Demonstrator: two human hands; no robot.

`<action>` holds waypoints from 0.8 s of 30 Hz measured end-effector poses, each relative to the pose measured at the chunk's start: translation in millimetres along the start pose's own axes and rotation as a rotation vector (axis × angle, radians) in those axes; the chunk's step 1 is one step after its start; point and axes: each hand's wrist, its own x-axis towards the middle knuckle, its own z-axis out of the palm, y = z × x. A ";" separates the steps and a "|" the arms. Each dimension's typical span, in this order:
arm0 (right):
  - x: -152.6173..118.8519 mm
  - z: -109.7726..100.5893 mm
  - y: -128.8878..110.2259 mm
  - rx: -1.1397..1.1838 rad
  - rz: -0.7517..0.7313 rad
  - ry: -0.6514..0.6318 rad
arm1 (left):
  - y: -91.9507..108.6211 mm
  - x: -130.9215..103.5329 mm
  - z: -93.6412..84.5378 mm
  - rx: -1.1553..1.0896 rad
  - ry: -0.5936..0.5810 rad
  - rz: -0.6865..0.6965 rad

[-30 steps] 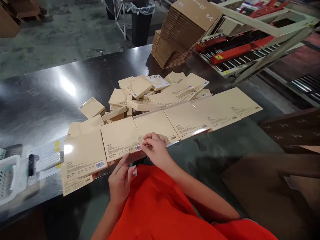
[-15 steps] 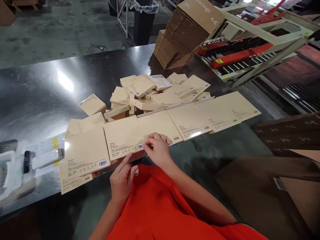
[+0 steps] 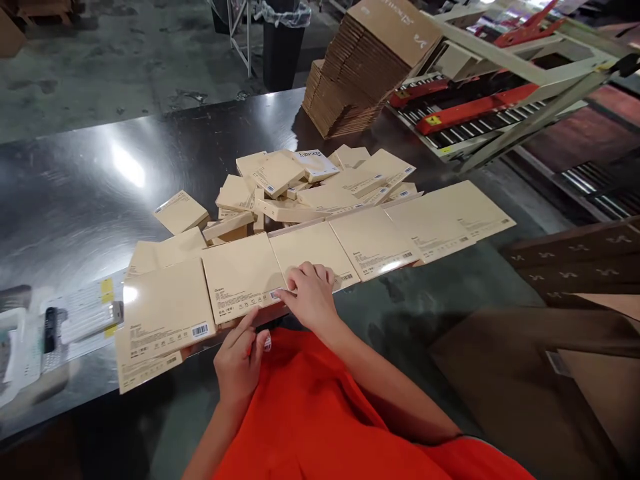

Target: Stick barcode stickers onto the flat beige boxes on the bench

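Flat cream boxes lie in a row along the table's near edge, with fine print and barcodes on their faces. My right hand (image 3: pixel 314 299) rests over the row, fingers slightly bent, its thumb at the barcode label on the lower right corner of one cream box (image 3: pixel 243 273). Under its fingers is the neighbouring cream box (image 3: pixel 313 247). My left hand (image 3: pixel 237 365) has its index finger stretched out to the near edge of the first box and its thumb apart. A small printed white sticker (image 3: pixel 268 343) shows at that thumb's tip.
Behind the row is a loose pile of similar boxes (image 3: pixel 280 175). Folded cartons (image 3: pixel 350 70) are stacked at the table's back, beside a roller conveyor with red rails (image 3: pixel 475 110). A white tray (image 3: pixel 20 353) and papers lie left; brown cartons (image 3: pixel 575 257) stand right.
My right thumb has straightened and come down at the box's barcode label, and the right fingers have spread a little. My left hand has hardly moved. The view has shifted slightly.
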 end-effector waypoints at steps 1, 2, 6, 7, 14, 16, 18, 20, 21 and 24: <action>1.5 0.7 1.4 0.014 0.003 -0.003 | 0.4 -0.2 0.1 -0.002 0.002 -0.008; 2.5 1.3 2.9 0.028 0.005 -0.006 | 1.1 -0.3 -0.3 -0.007 0.001 -0.015; -3.4 -4.5 9.2 0.209 -0.014 0.038 | 12.8 1.7 -5.6 -0.103 0.013 -0.100; -8.2 -8.6 10.7 0.328 -0.036 0.051 | 18.5 3.3 -6.7 -0.146 0.020 -0.130; -50.7 -43.5 27.8 1.163 -0.189 -0.349 | 65.9 23.3 12.4 -0.327 0.086 -0.151; -54.8 -49.8 37.7 1.196 -0.112 -0.317 | 75.8 27.2 23.0 -0.399 0.029 -0.181; -54.7 -55.1 50.5 1.201 -0.075 -0.275 | 85.2 29.4 32.8 -0.499 -0.055 -0.234; -52.6 -59.7 65.1 1.206 -0.049 -0.250 | 95.3 30.6 41.7 -0.576 -0.112 -0.282; -51.4 -61.7 72.6 1.213 -0.036 -0.250 | 100.8 30.9 46.2 -0.597 -0.128 -0.304; -48.1 -66.6 93.8 1.248 0.008 -0.278 | 117.2 31.0 61.8 -0.615 -0.126 -0.357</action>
